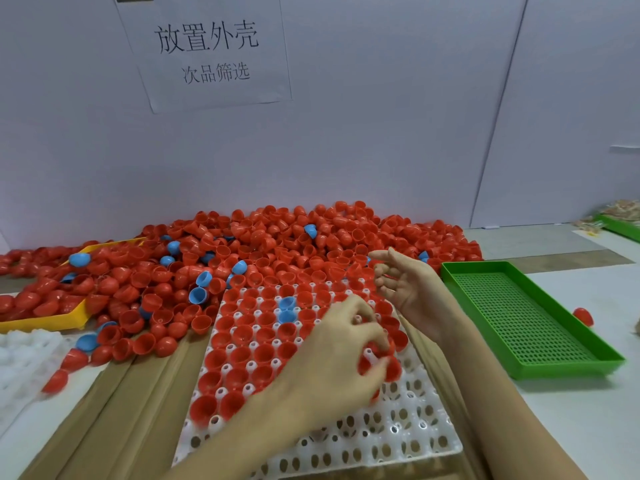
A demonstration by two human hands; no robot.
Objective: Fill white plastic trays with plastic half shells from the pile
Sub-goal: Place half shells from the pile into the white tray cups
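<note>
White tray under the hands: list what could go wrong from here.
1. The pile spills onto the white tray's far edge, so loose shells may slide into filled cells.
2. Two blue shells sit among the red rows; if colours must match, that is a defect.
3. The left hand grips a red shell beside seated ones and could knock them askew. The right hand hovers with fingers loosely curled.

A pale wall (381,116) stands behind the work surface, with a vertical seam at right. A paper sign (207,51) printed with black characters is fixed to the wall. The tabletop (571,427) is white. Brown cardboard (114,410) lies flat on it. Lighting is even.
</note>
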